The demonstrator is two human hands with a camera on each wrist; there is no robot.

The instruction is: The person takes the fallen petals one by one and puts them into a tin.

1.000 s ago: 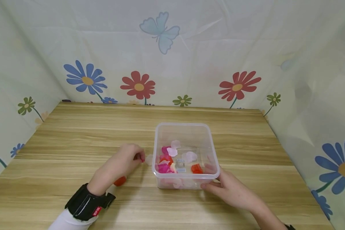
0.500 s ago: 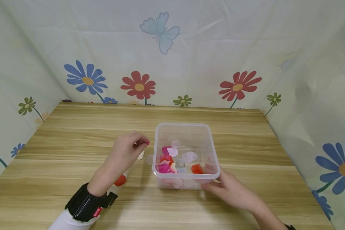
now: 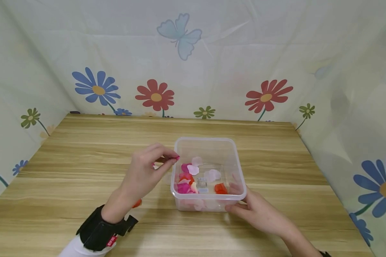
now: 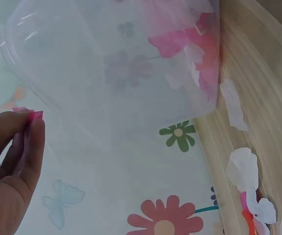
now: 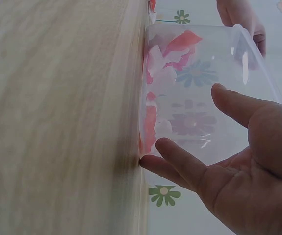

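Observation:
My left hand (image 3: pixel 143 171) pinches a small magenta petal (image 3: pixel 178 157) between thumb and fingertips, at the left rim of a clear plastic box (image 3: pixel 209 150). In the left wrist view that petal (image 4: pixel 36 115) shows at the fingertips, beside the box wall (image 4: pixel 82 73). Pink, red, white and magenta petals (image 3: pixel 184 187) lie inside, mostly on the left, with a red petal (image 3: pixel 220 188) toward the right. My right hand (image 3: pixel 260 214) touches the box's near right corner. In the right wrist view its fingers (image 5: pixel 182 159) are spread and fairly straight against the wall.
On the wooden table (image 3: pixel 93 153), left of the box, loose petals lie partly hidden by the left hand and forearm, among them a red petal (image 3: pixel 137 203). The left wrist view shows white petals (image 4: pixel 243 169) there. A flowered curtain (image 3: pixel 206 71) surrounds the table.
My left hand has risen from the table and moved right to the box rim, carrying the magenta petal. The right hand and the box have stayed in place.

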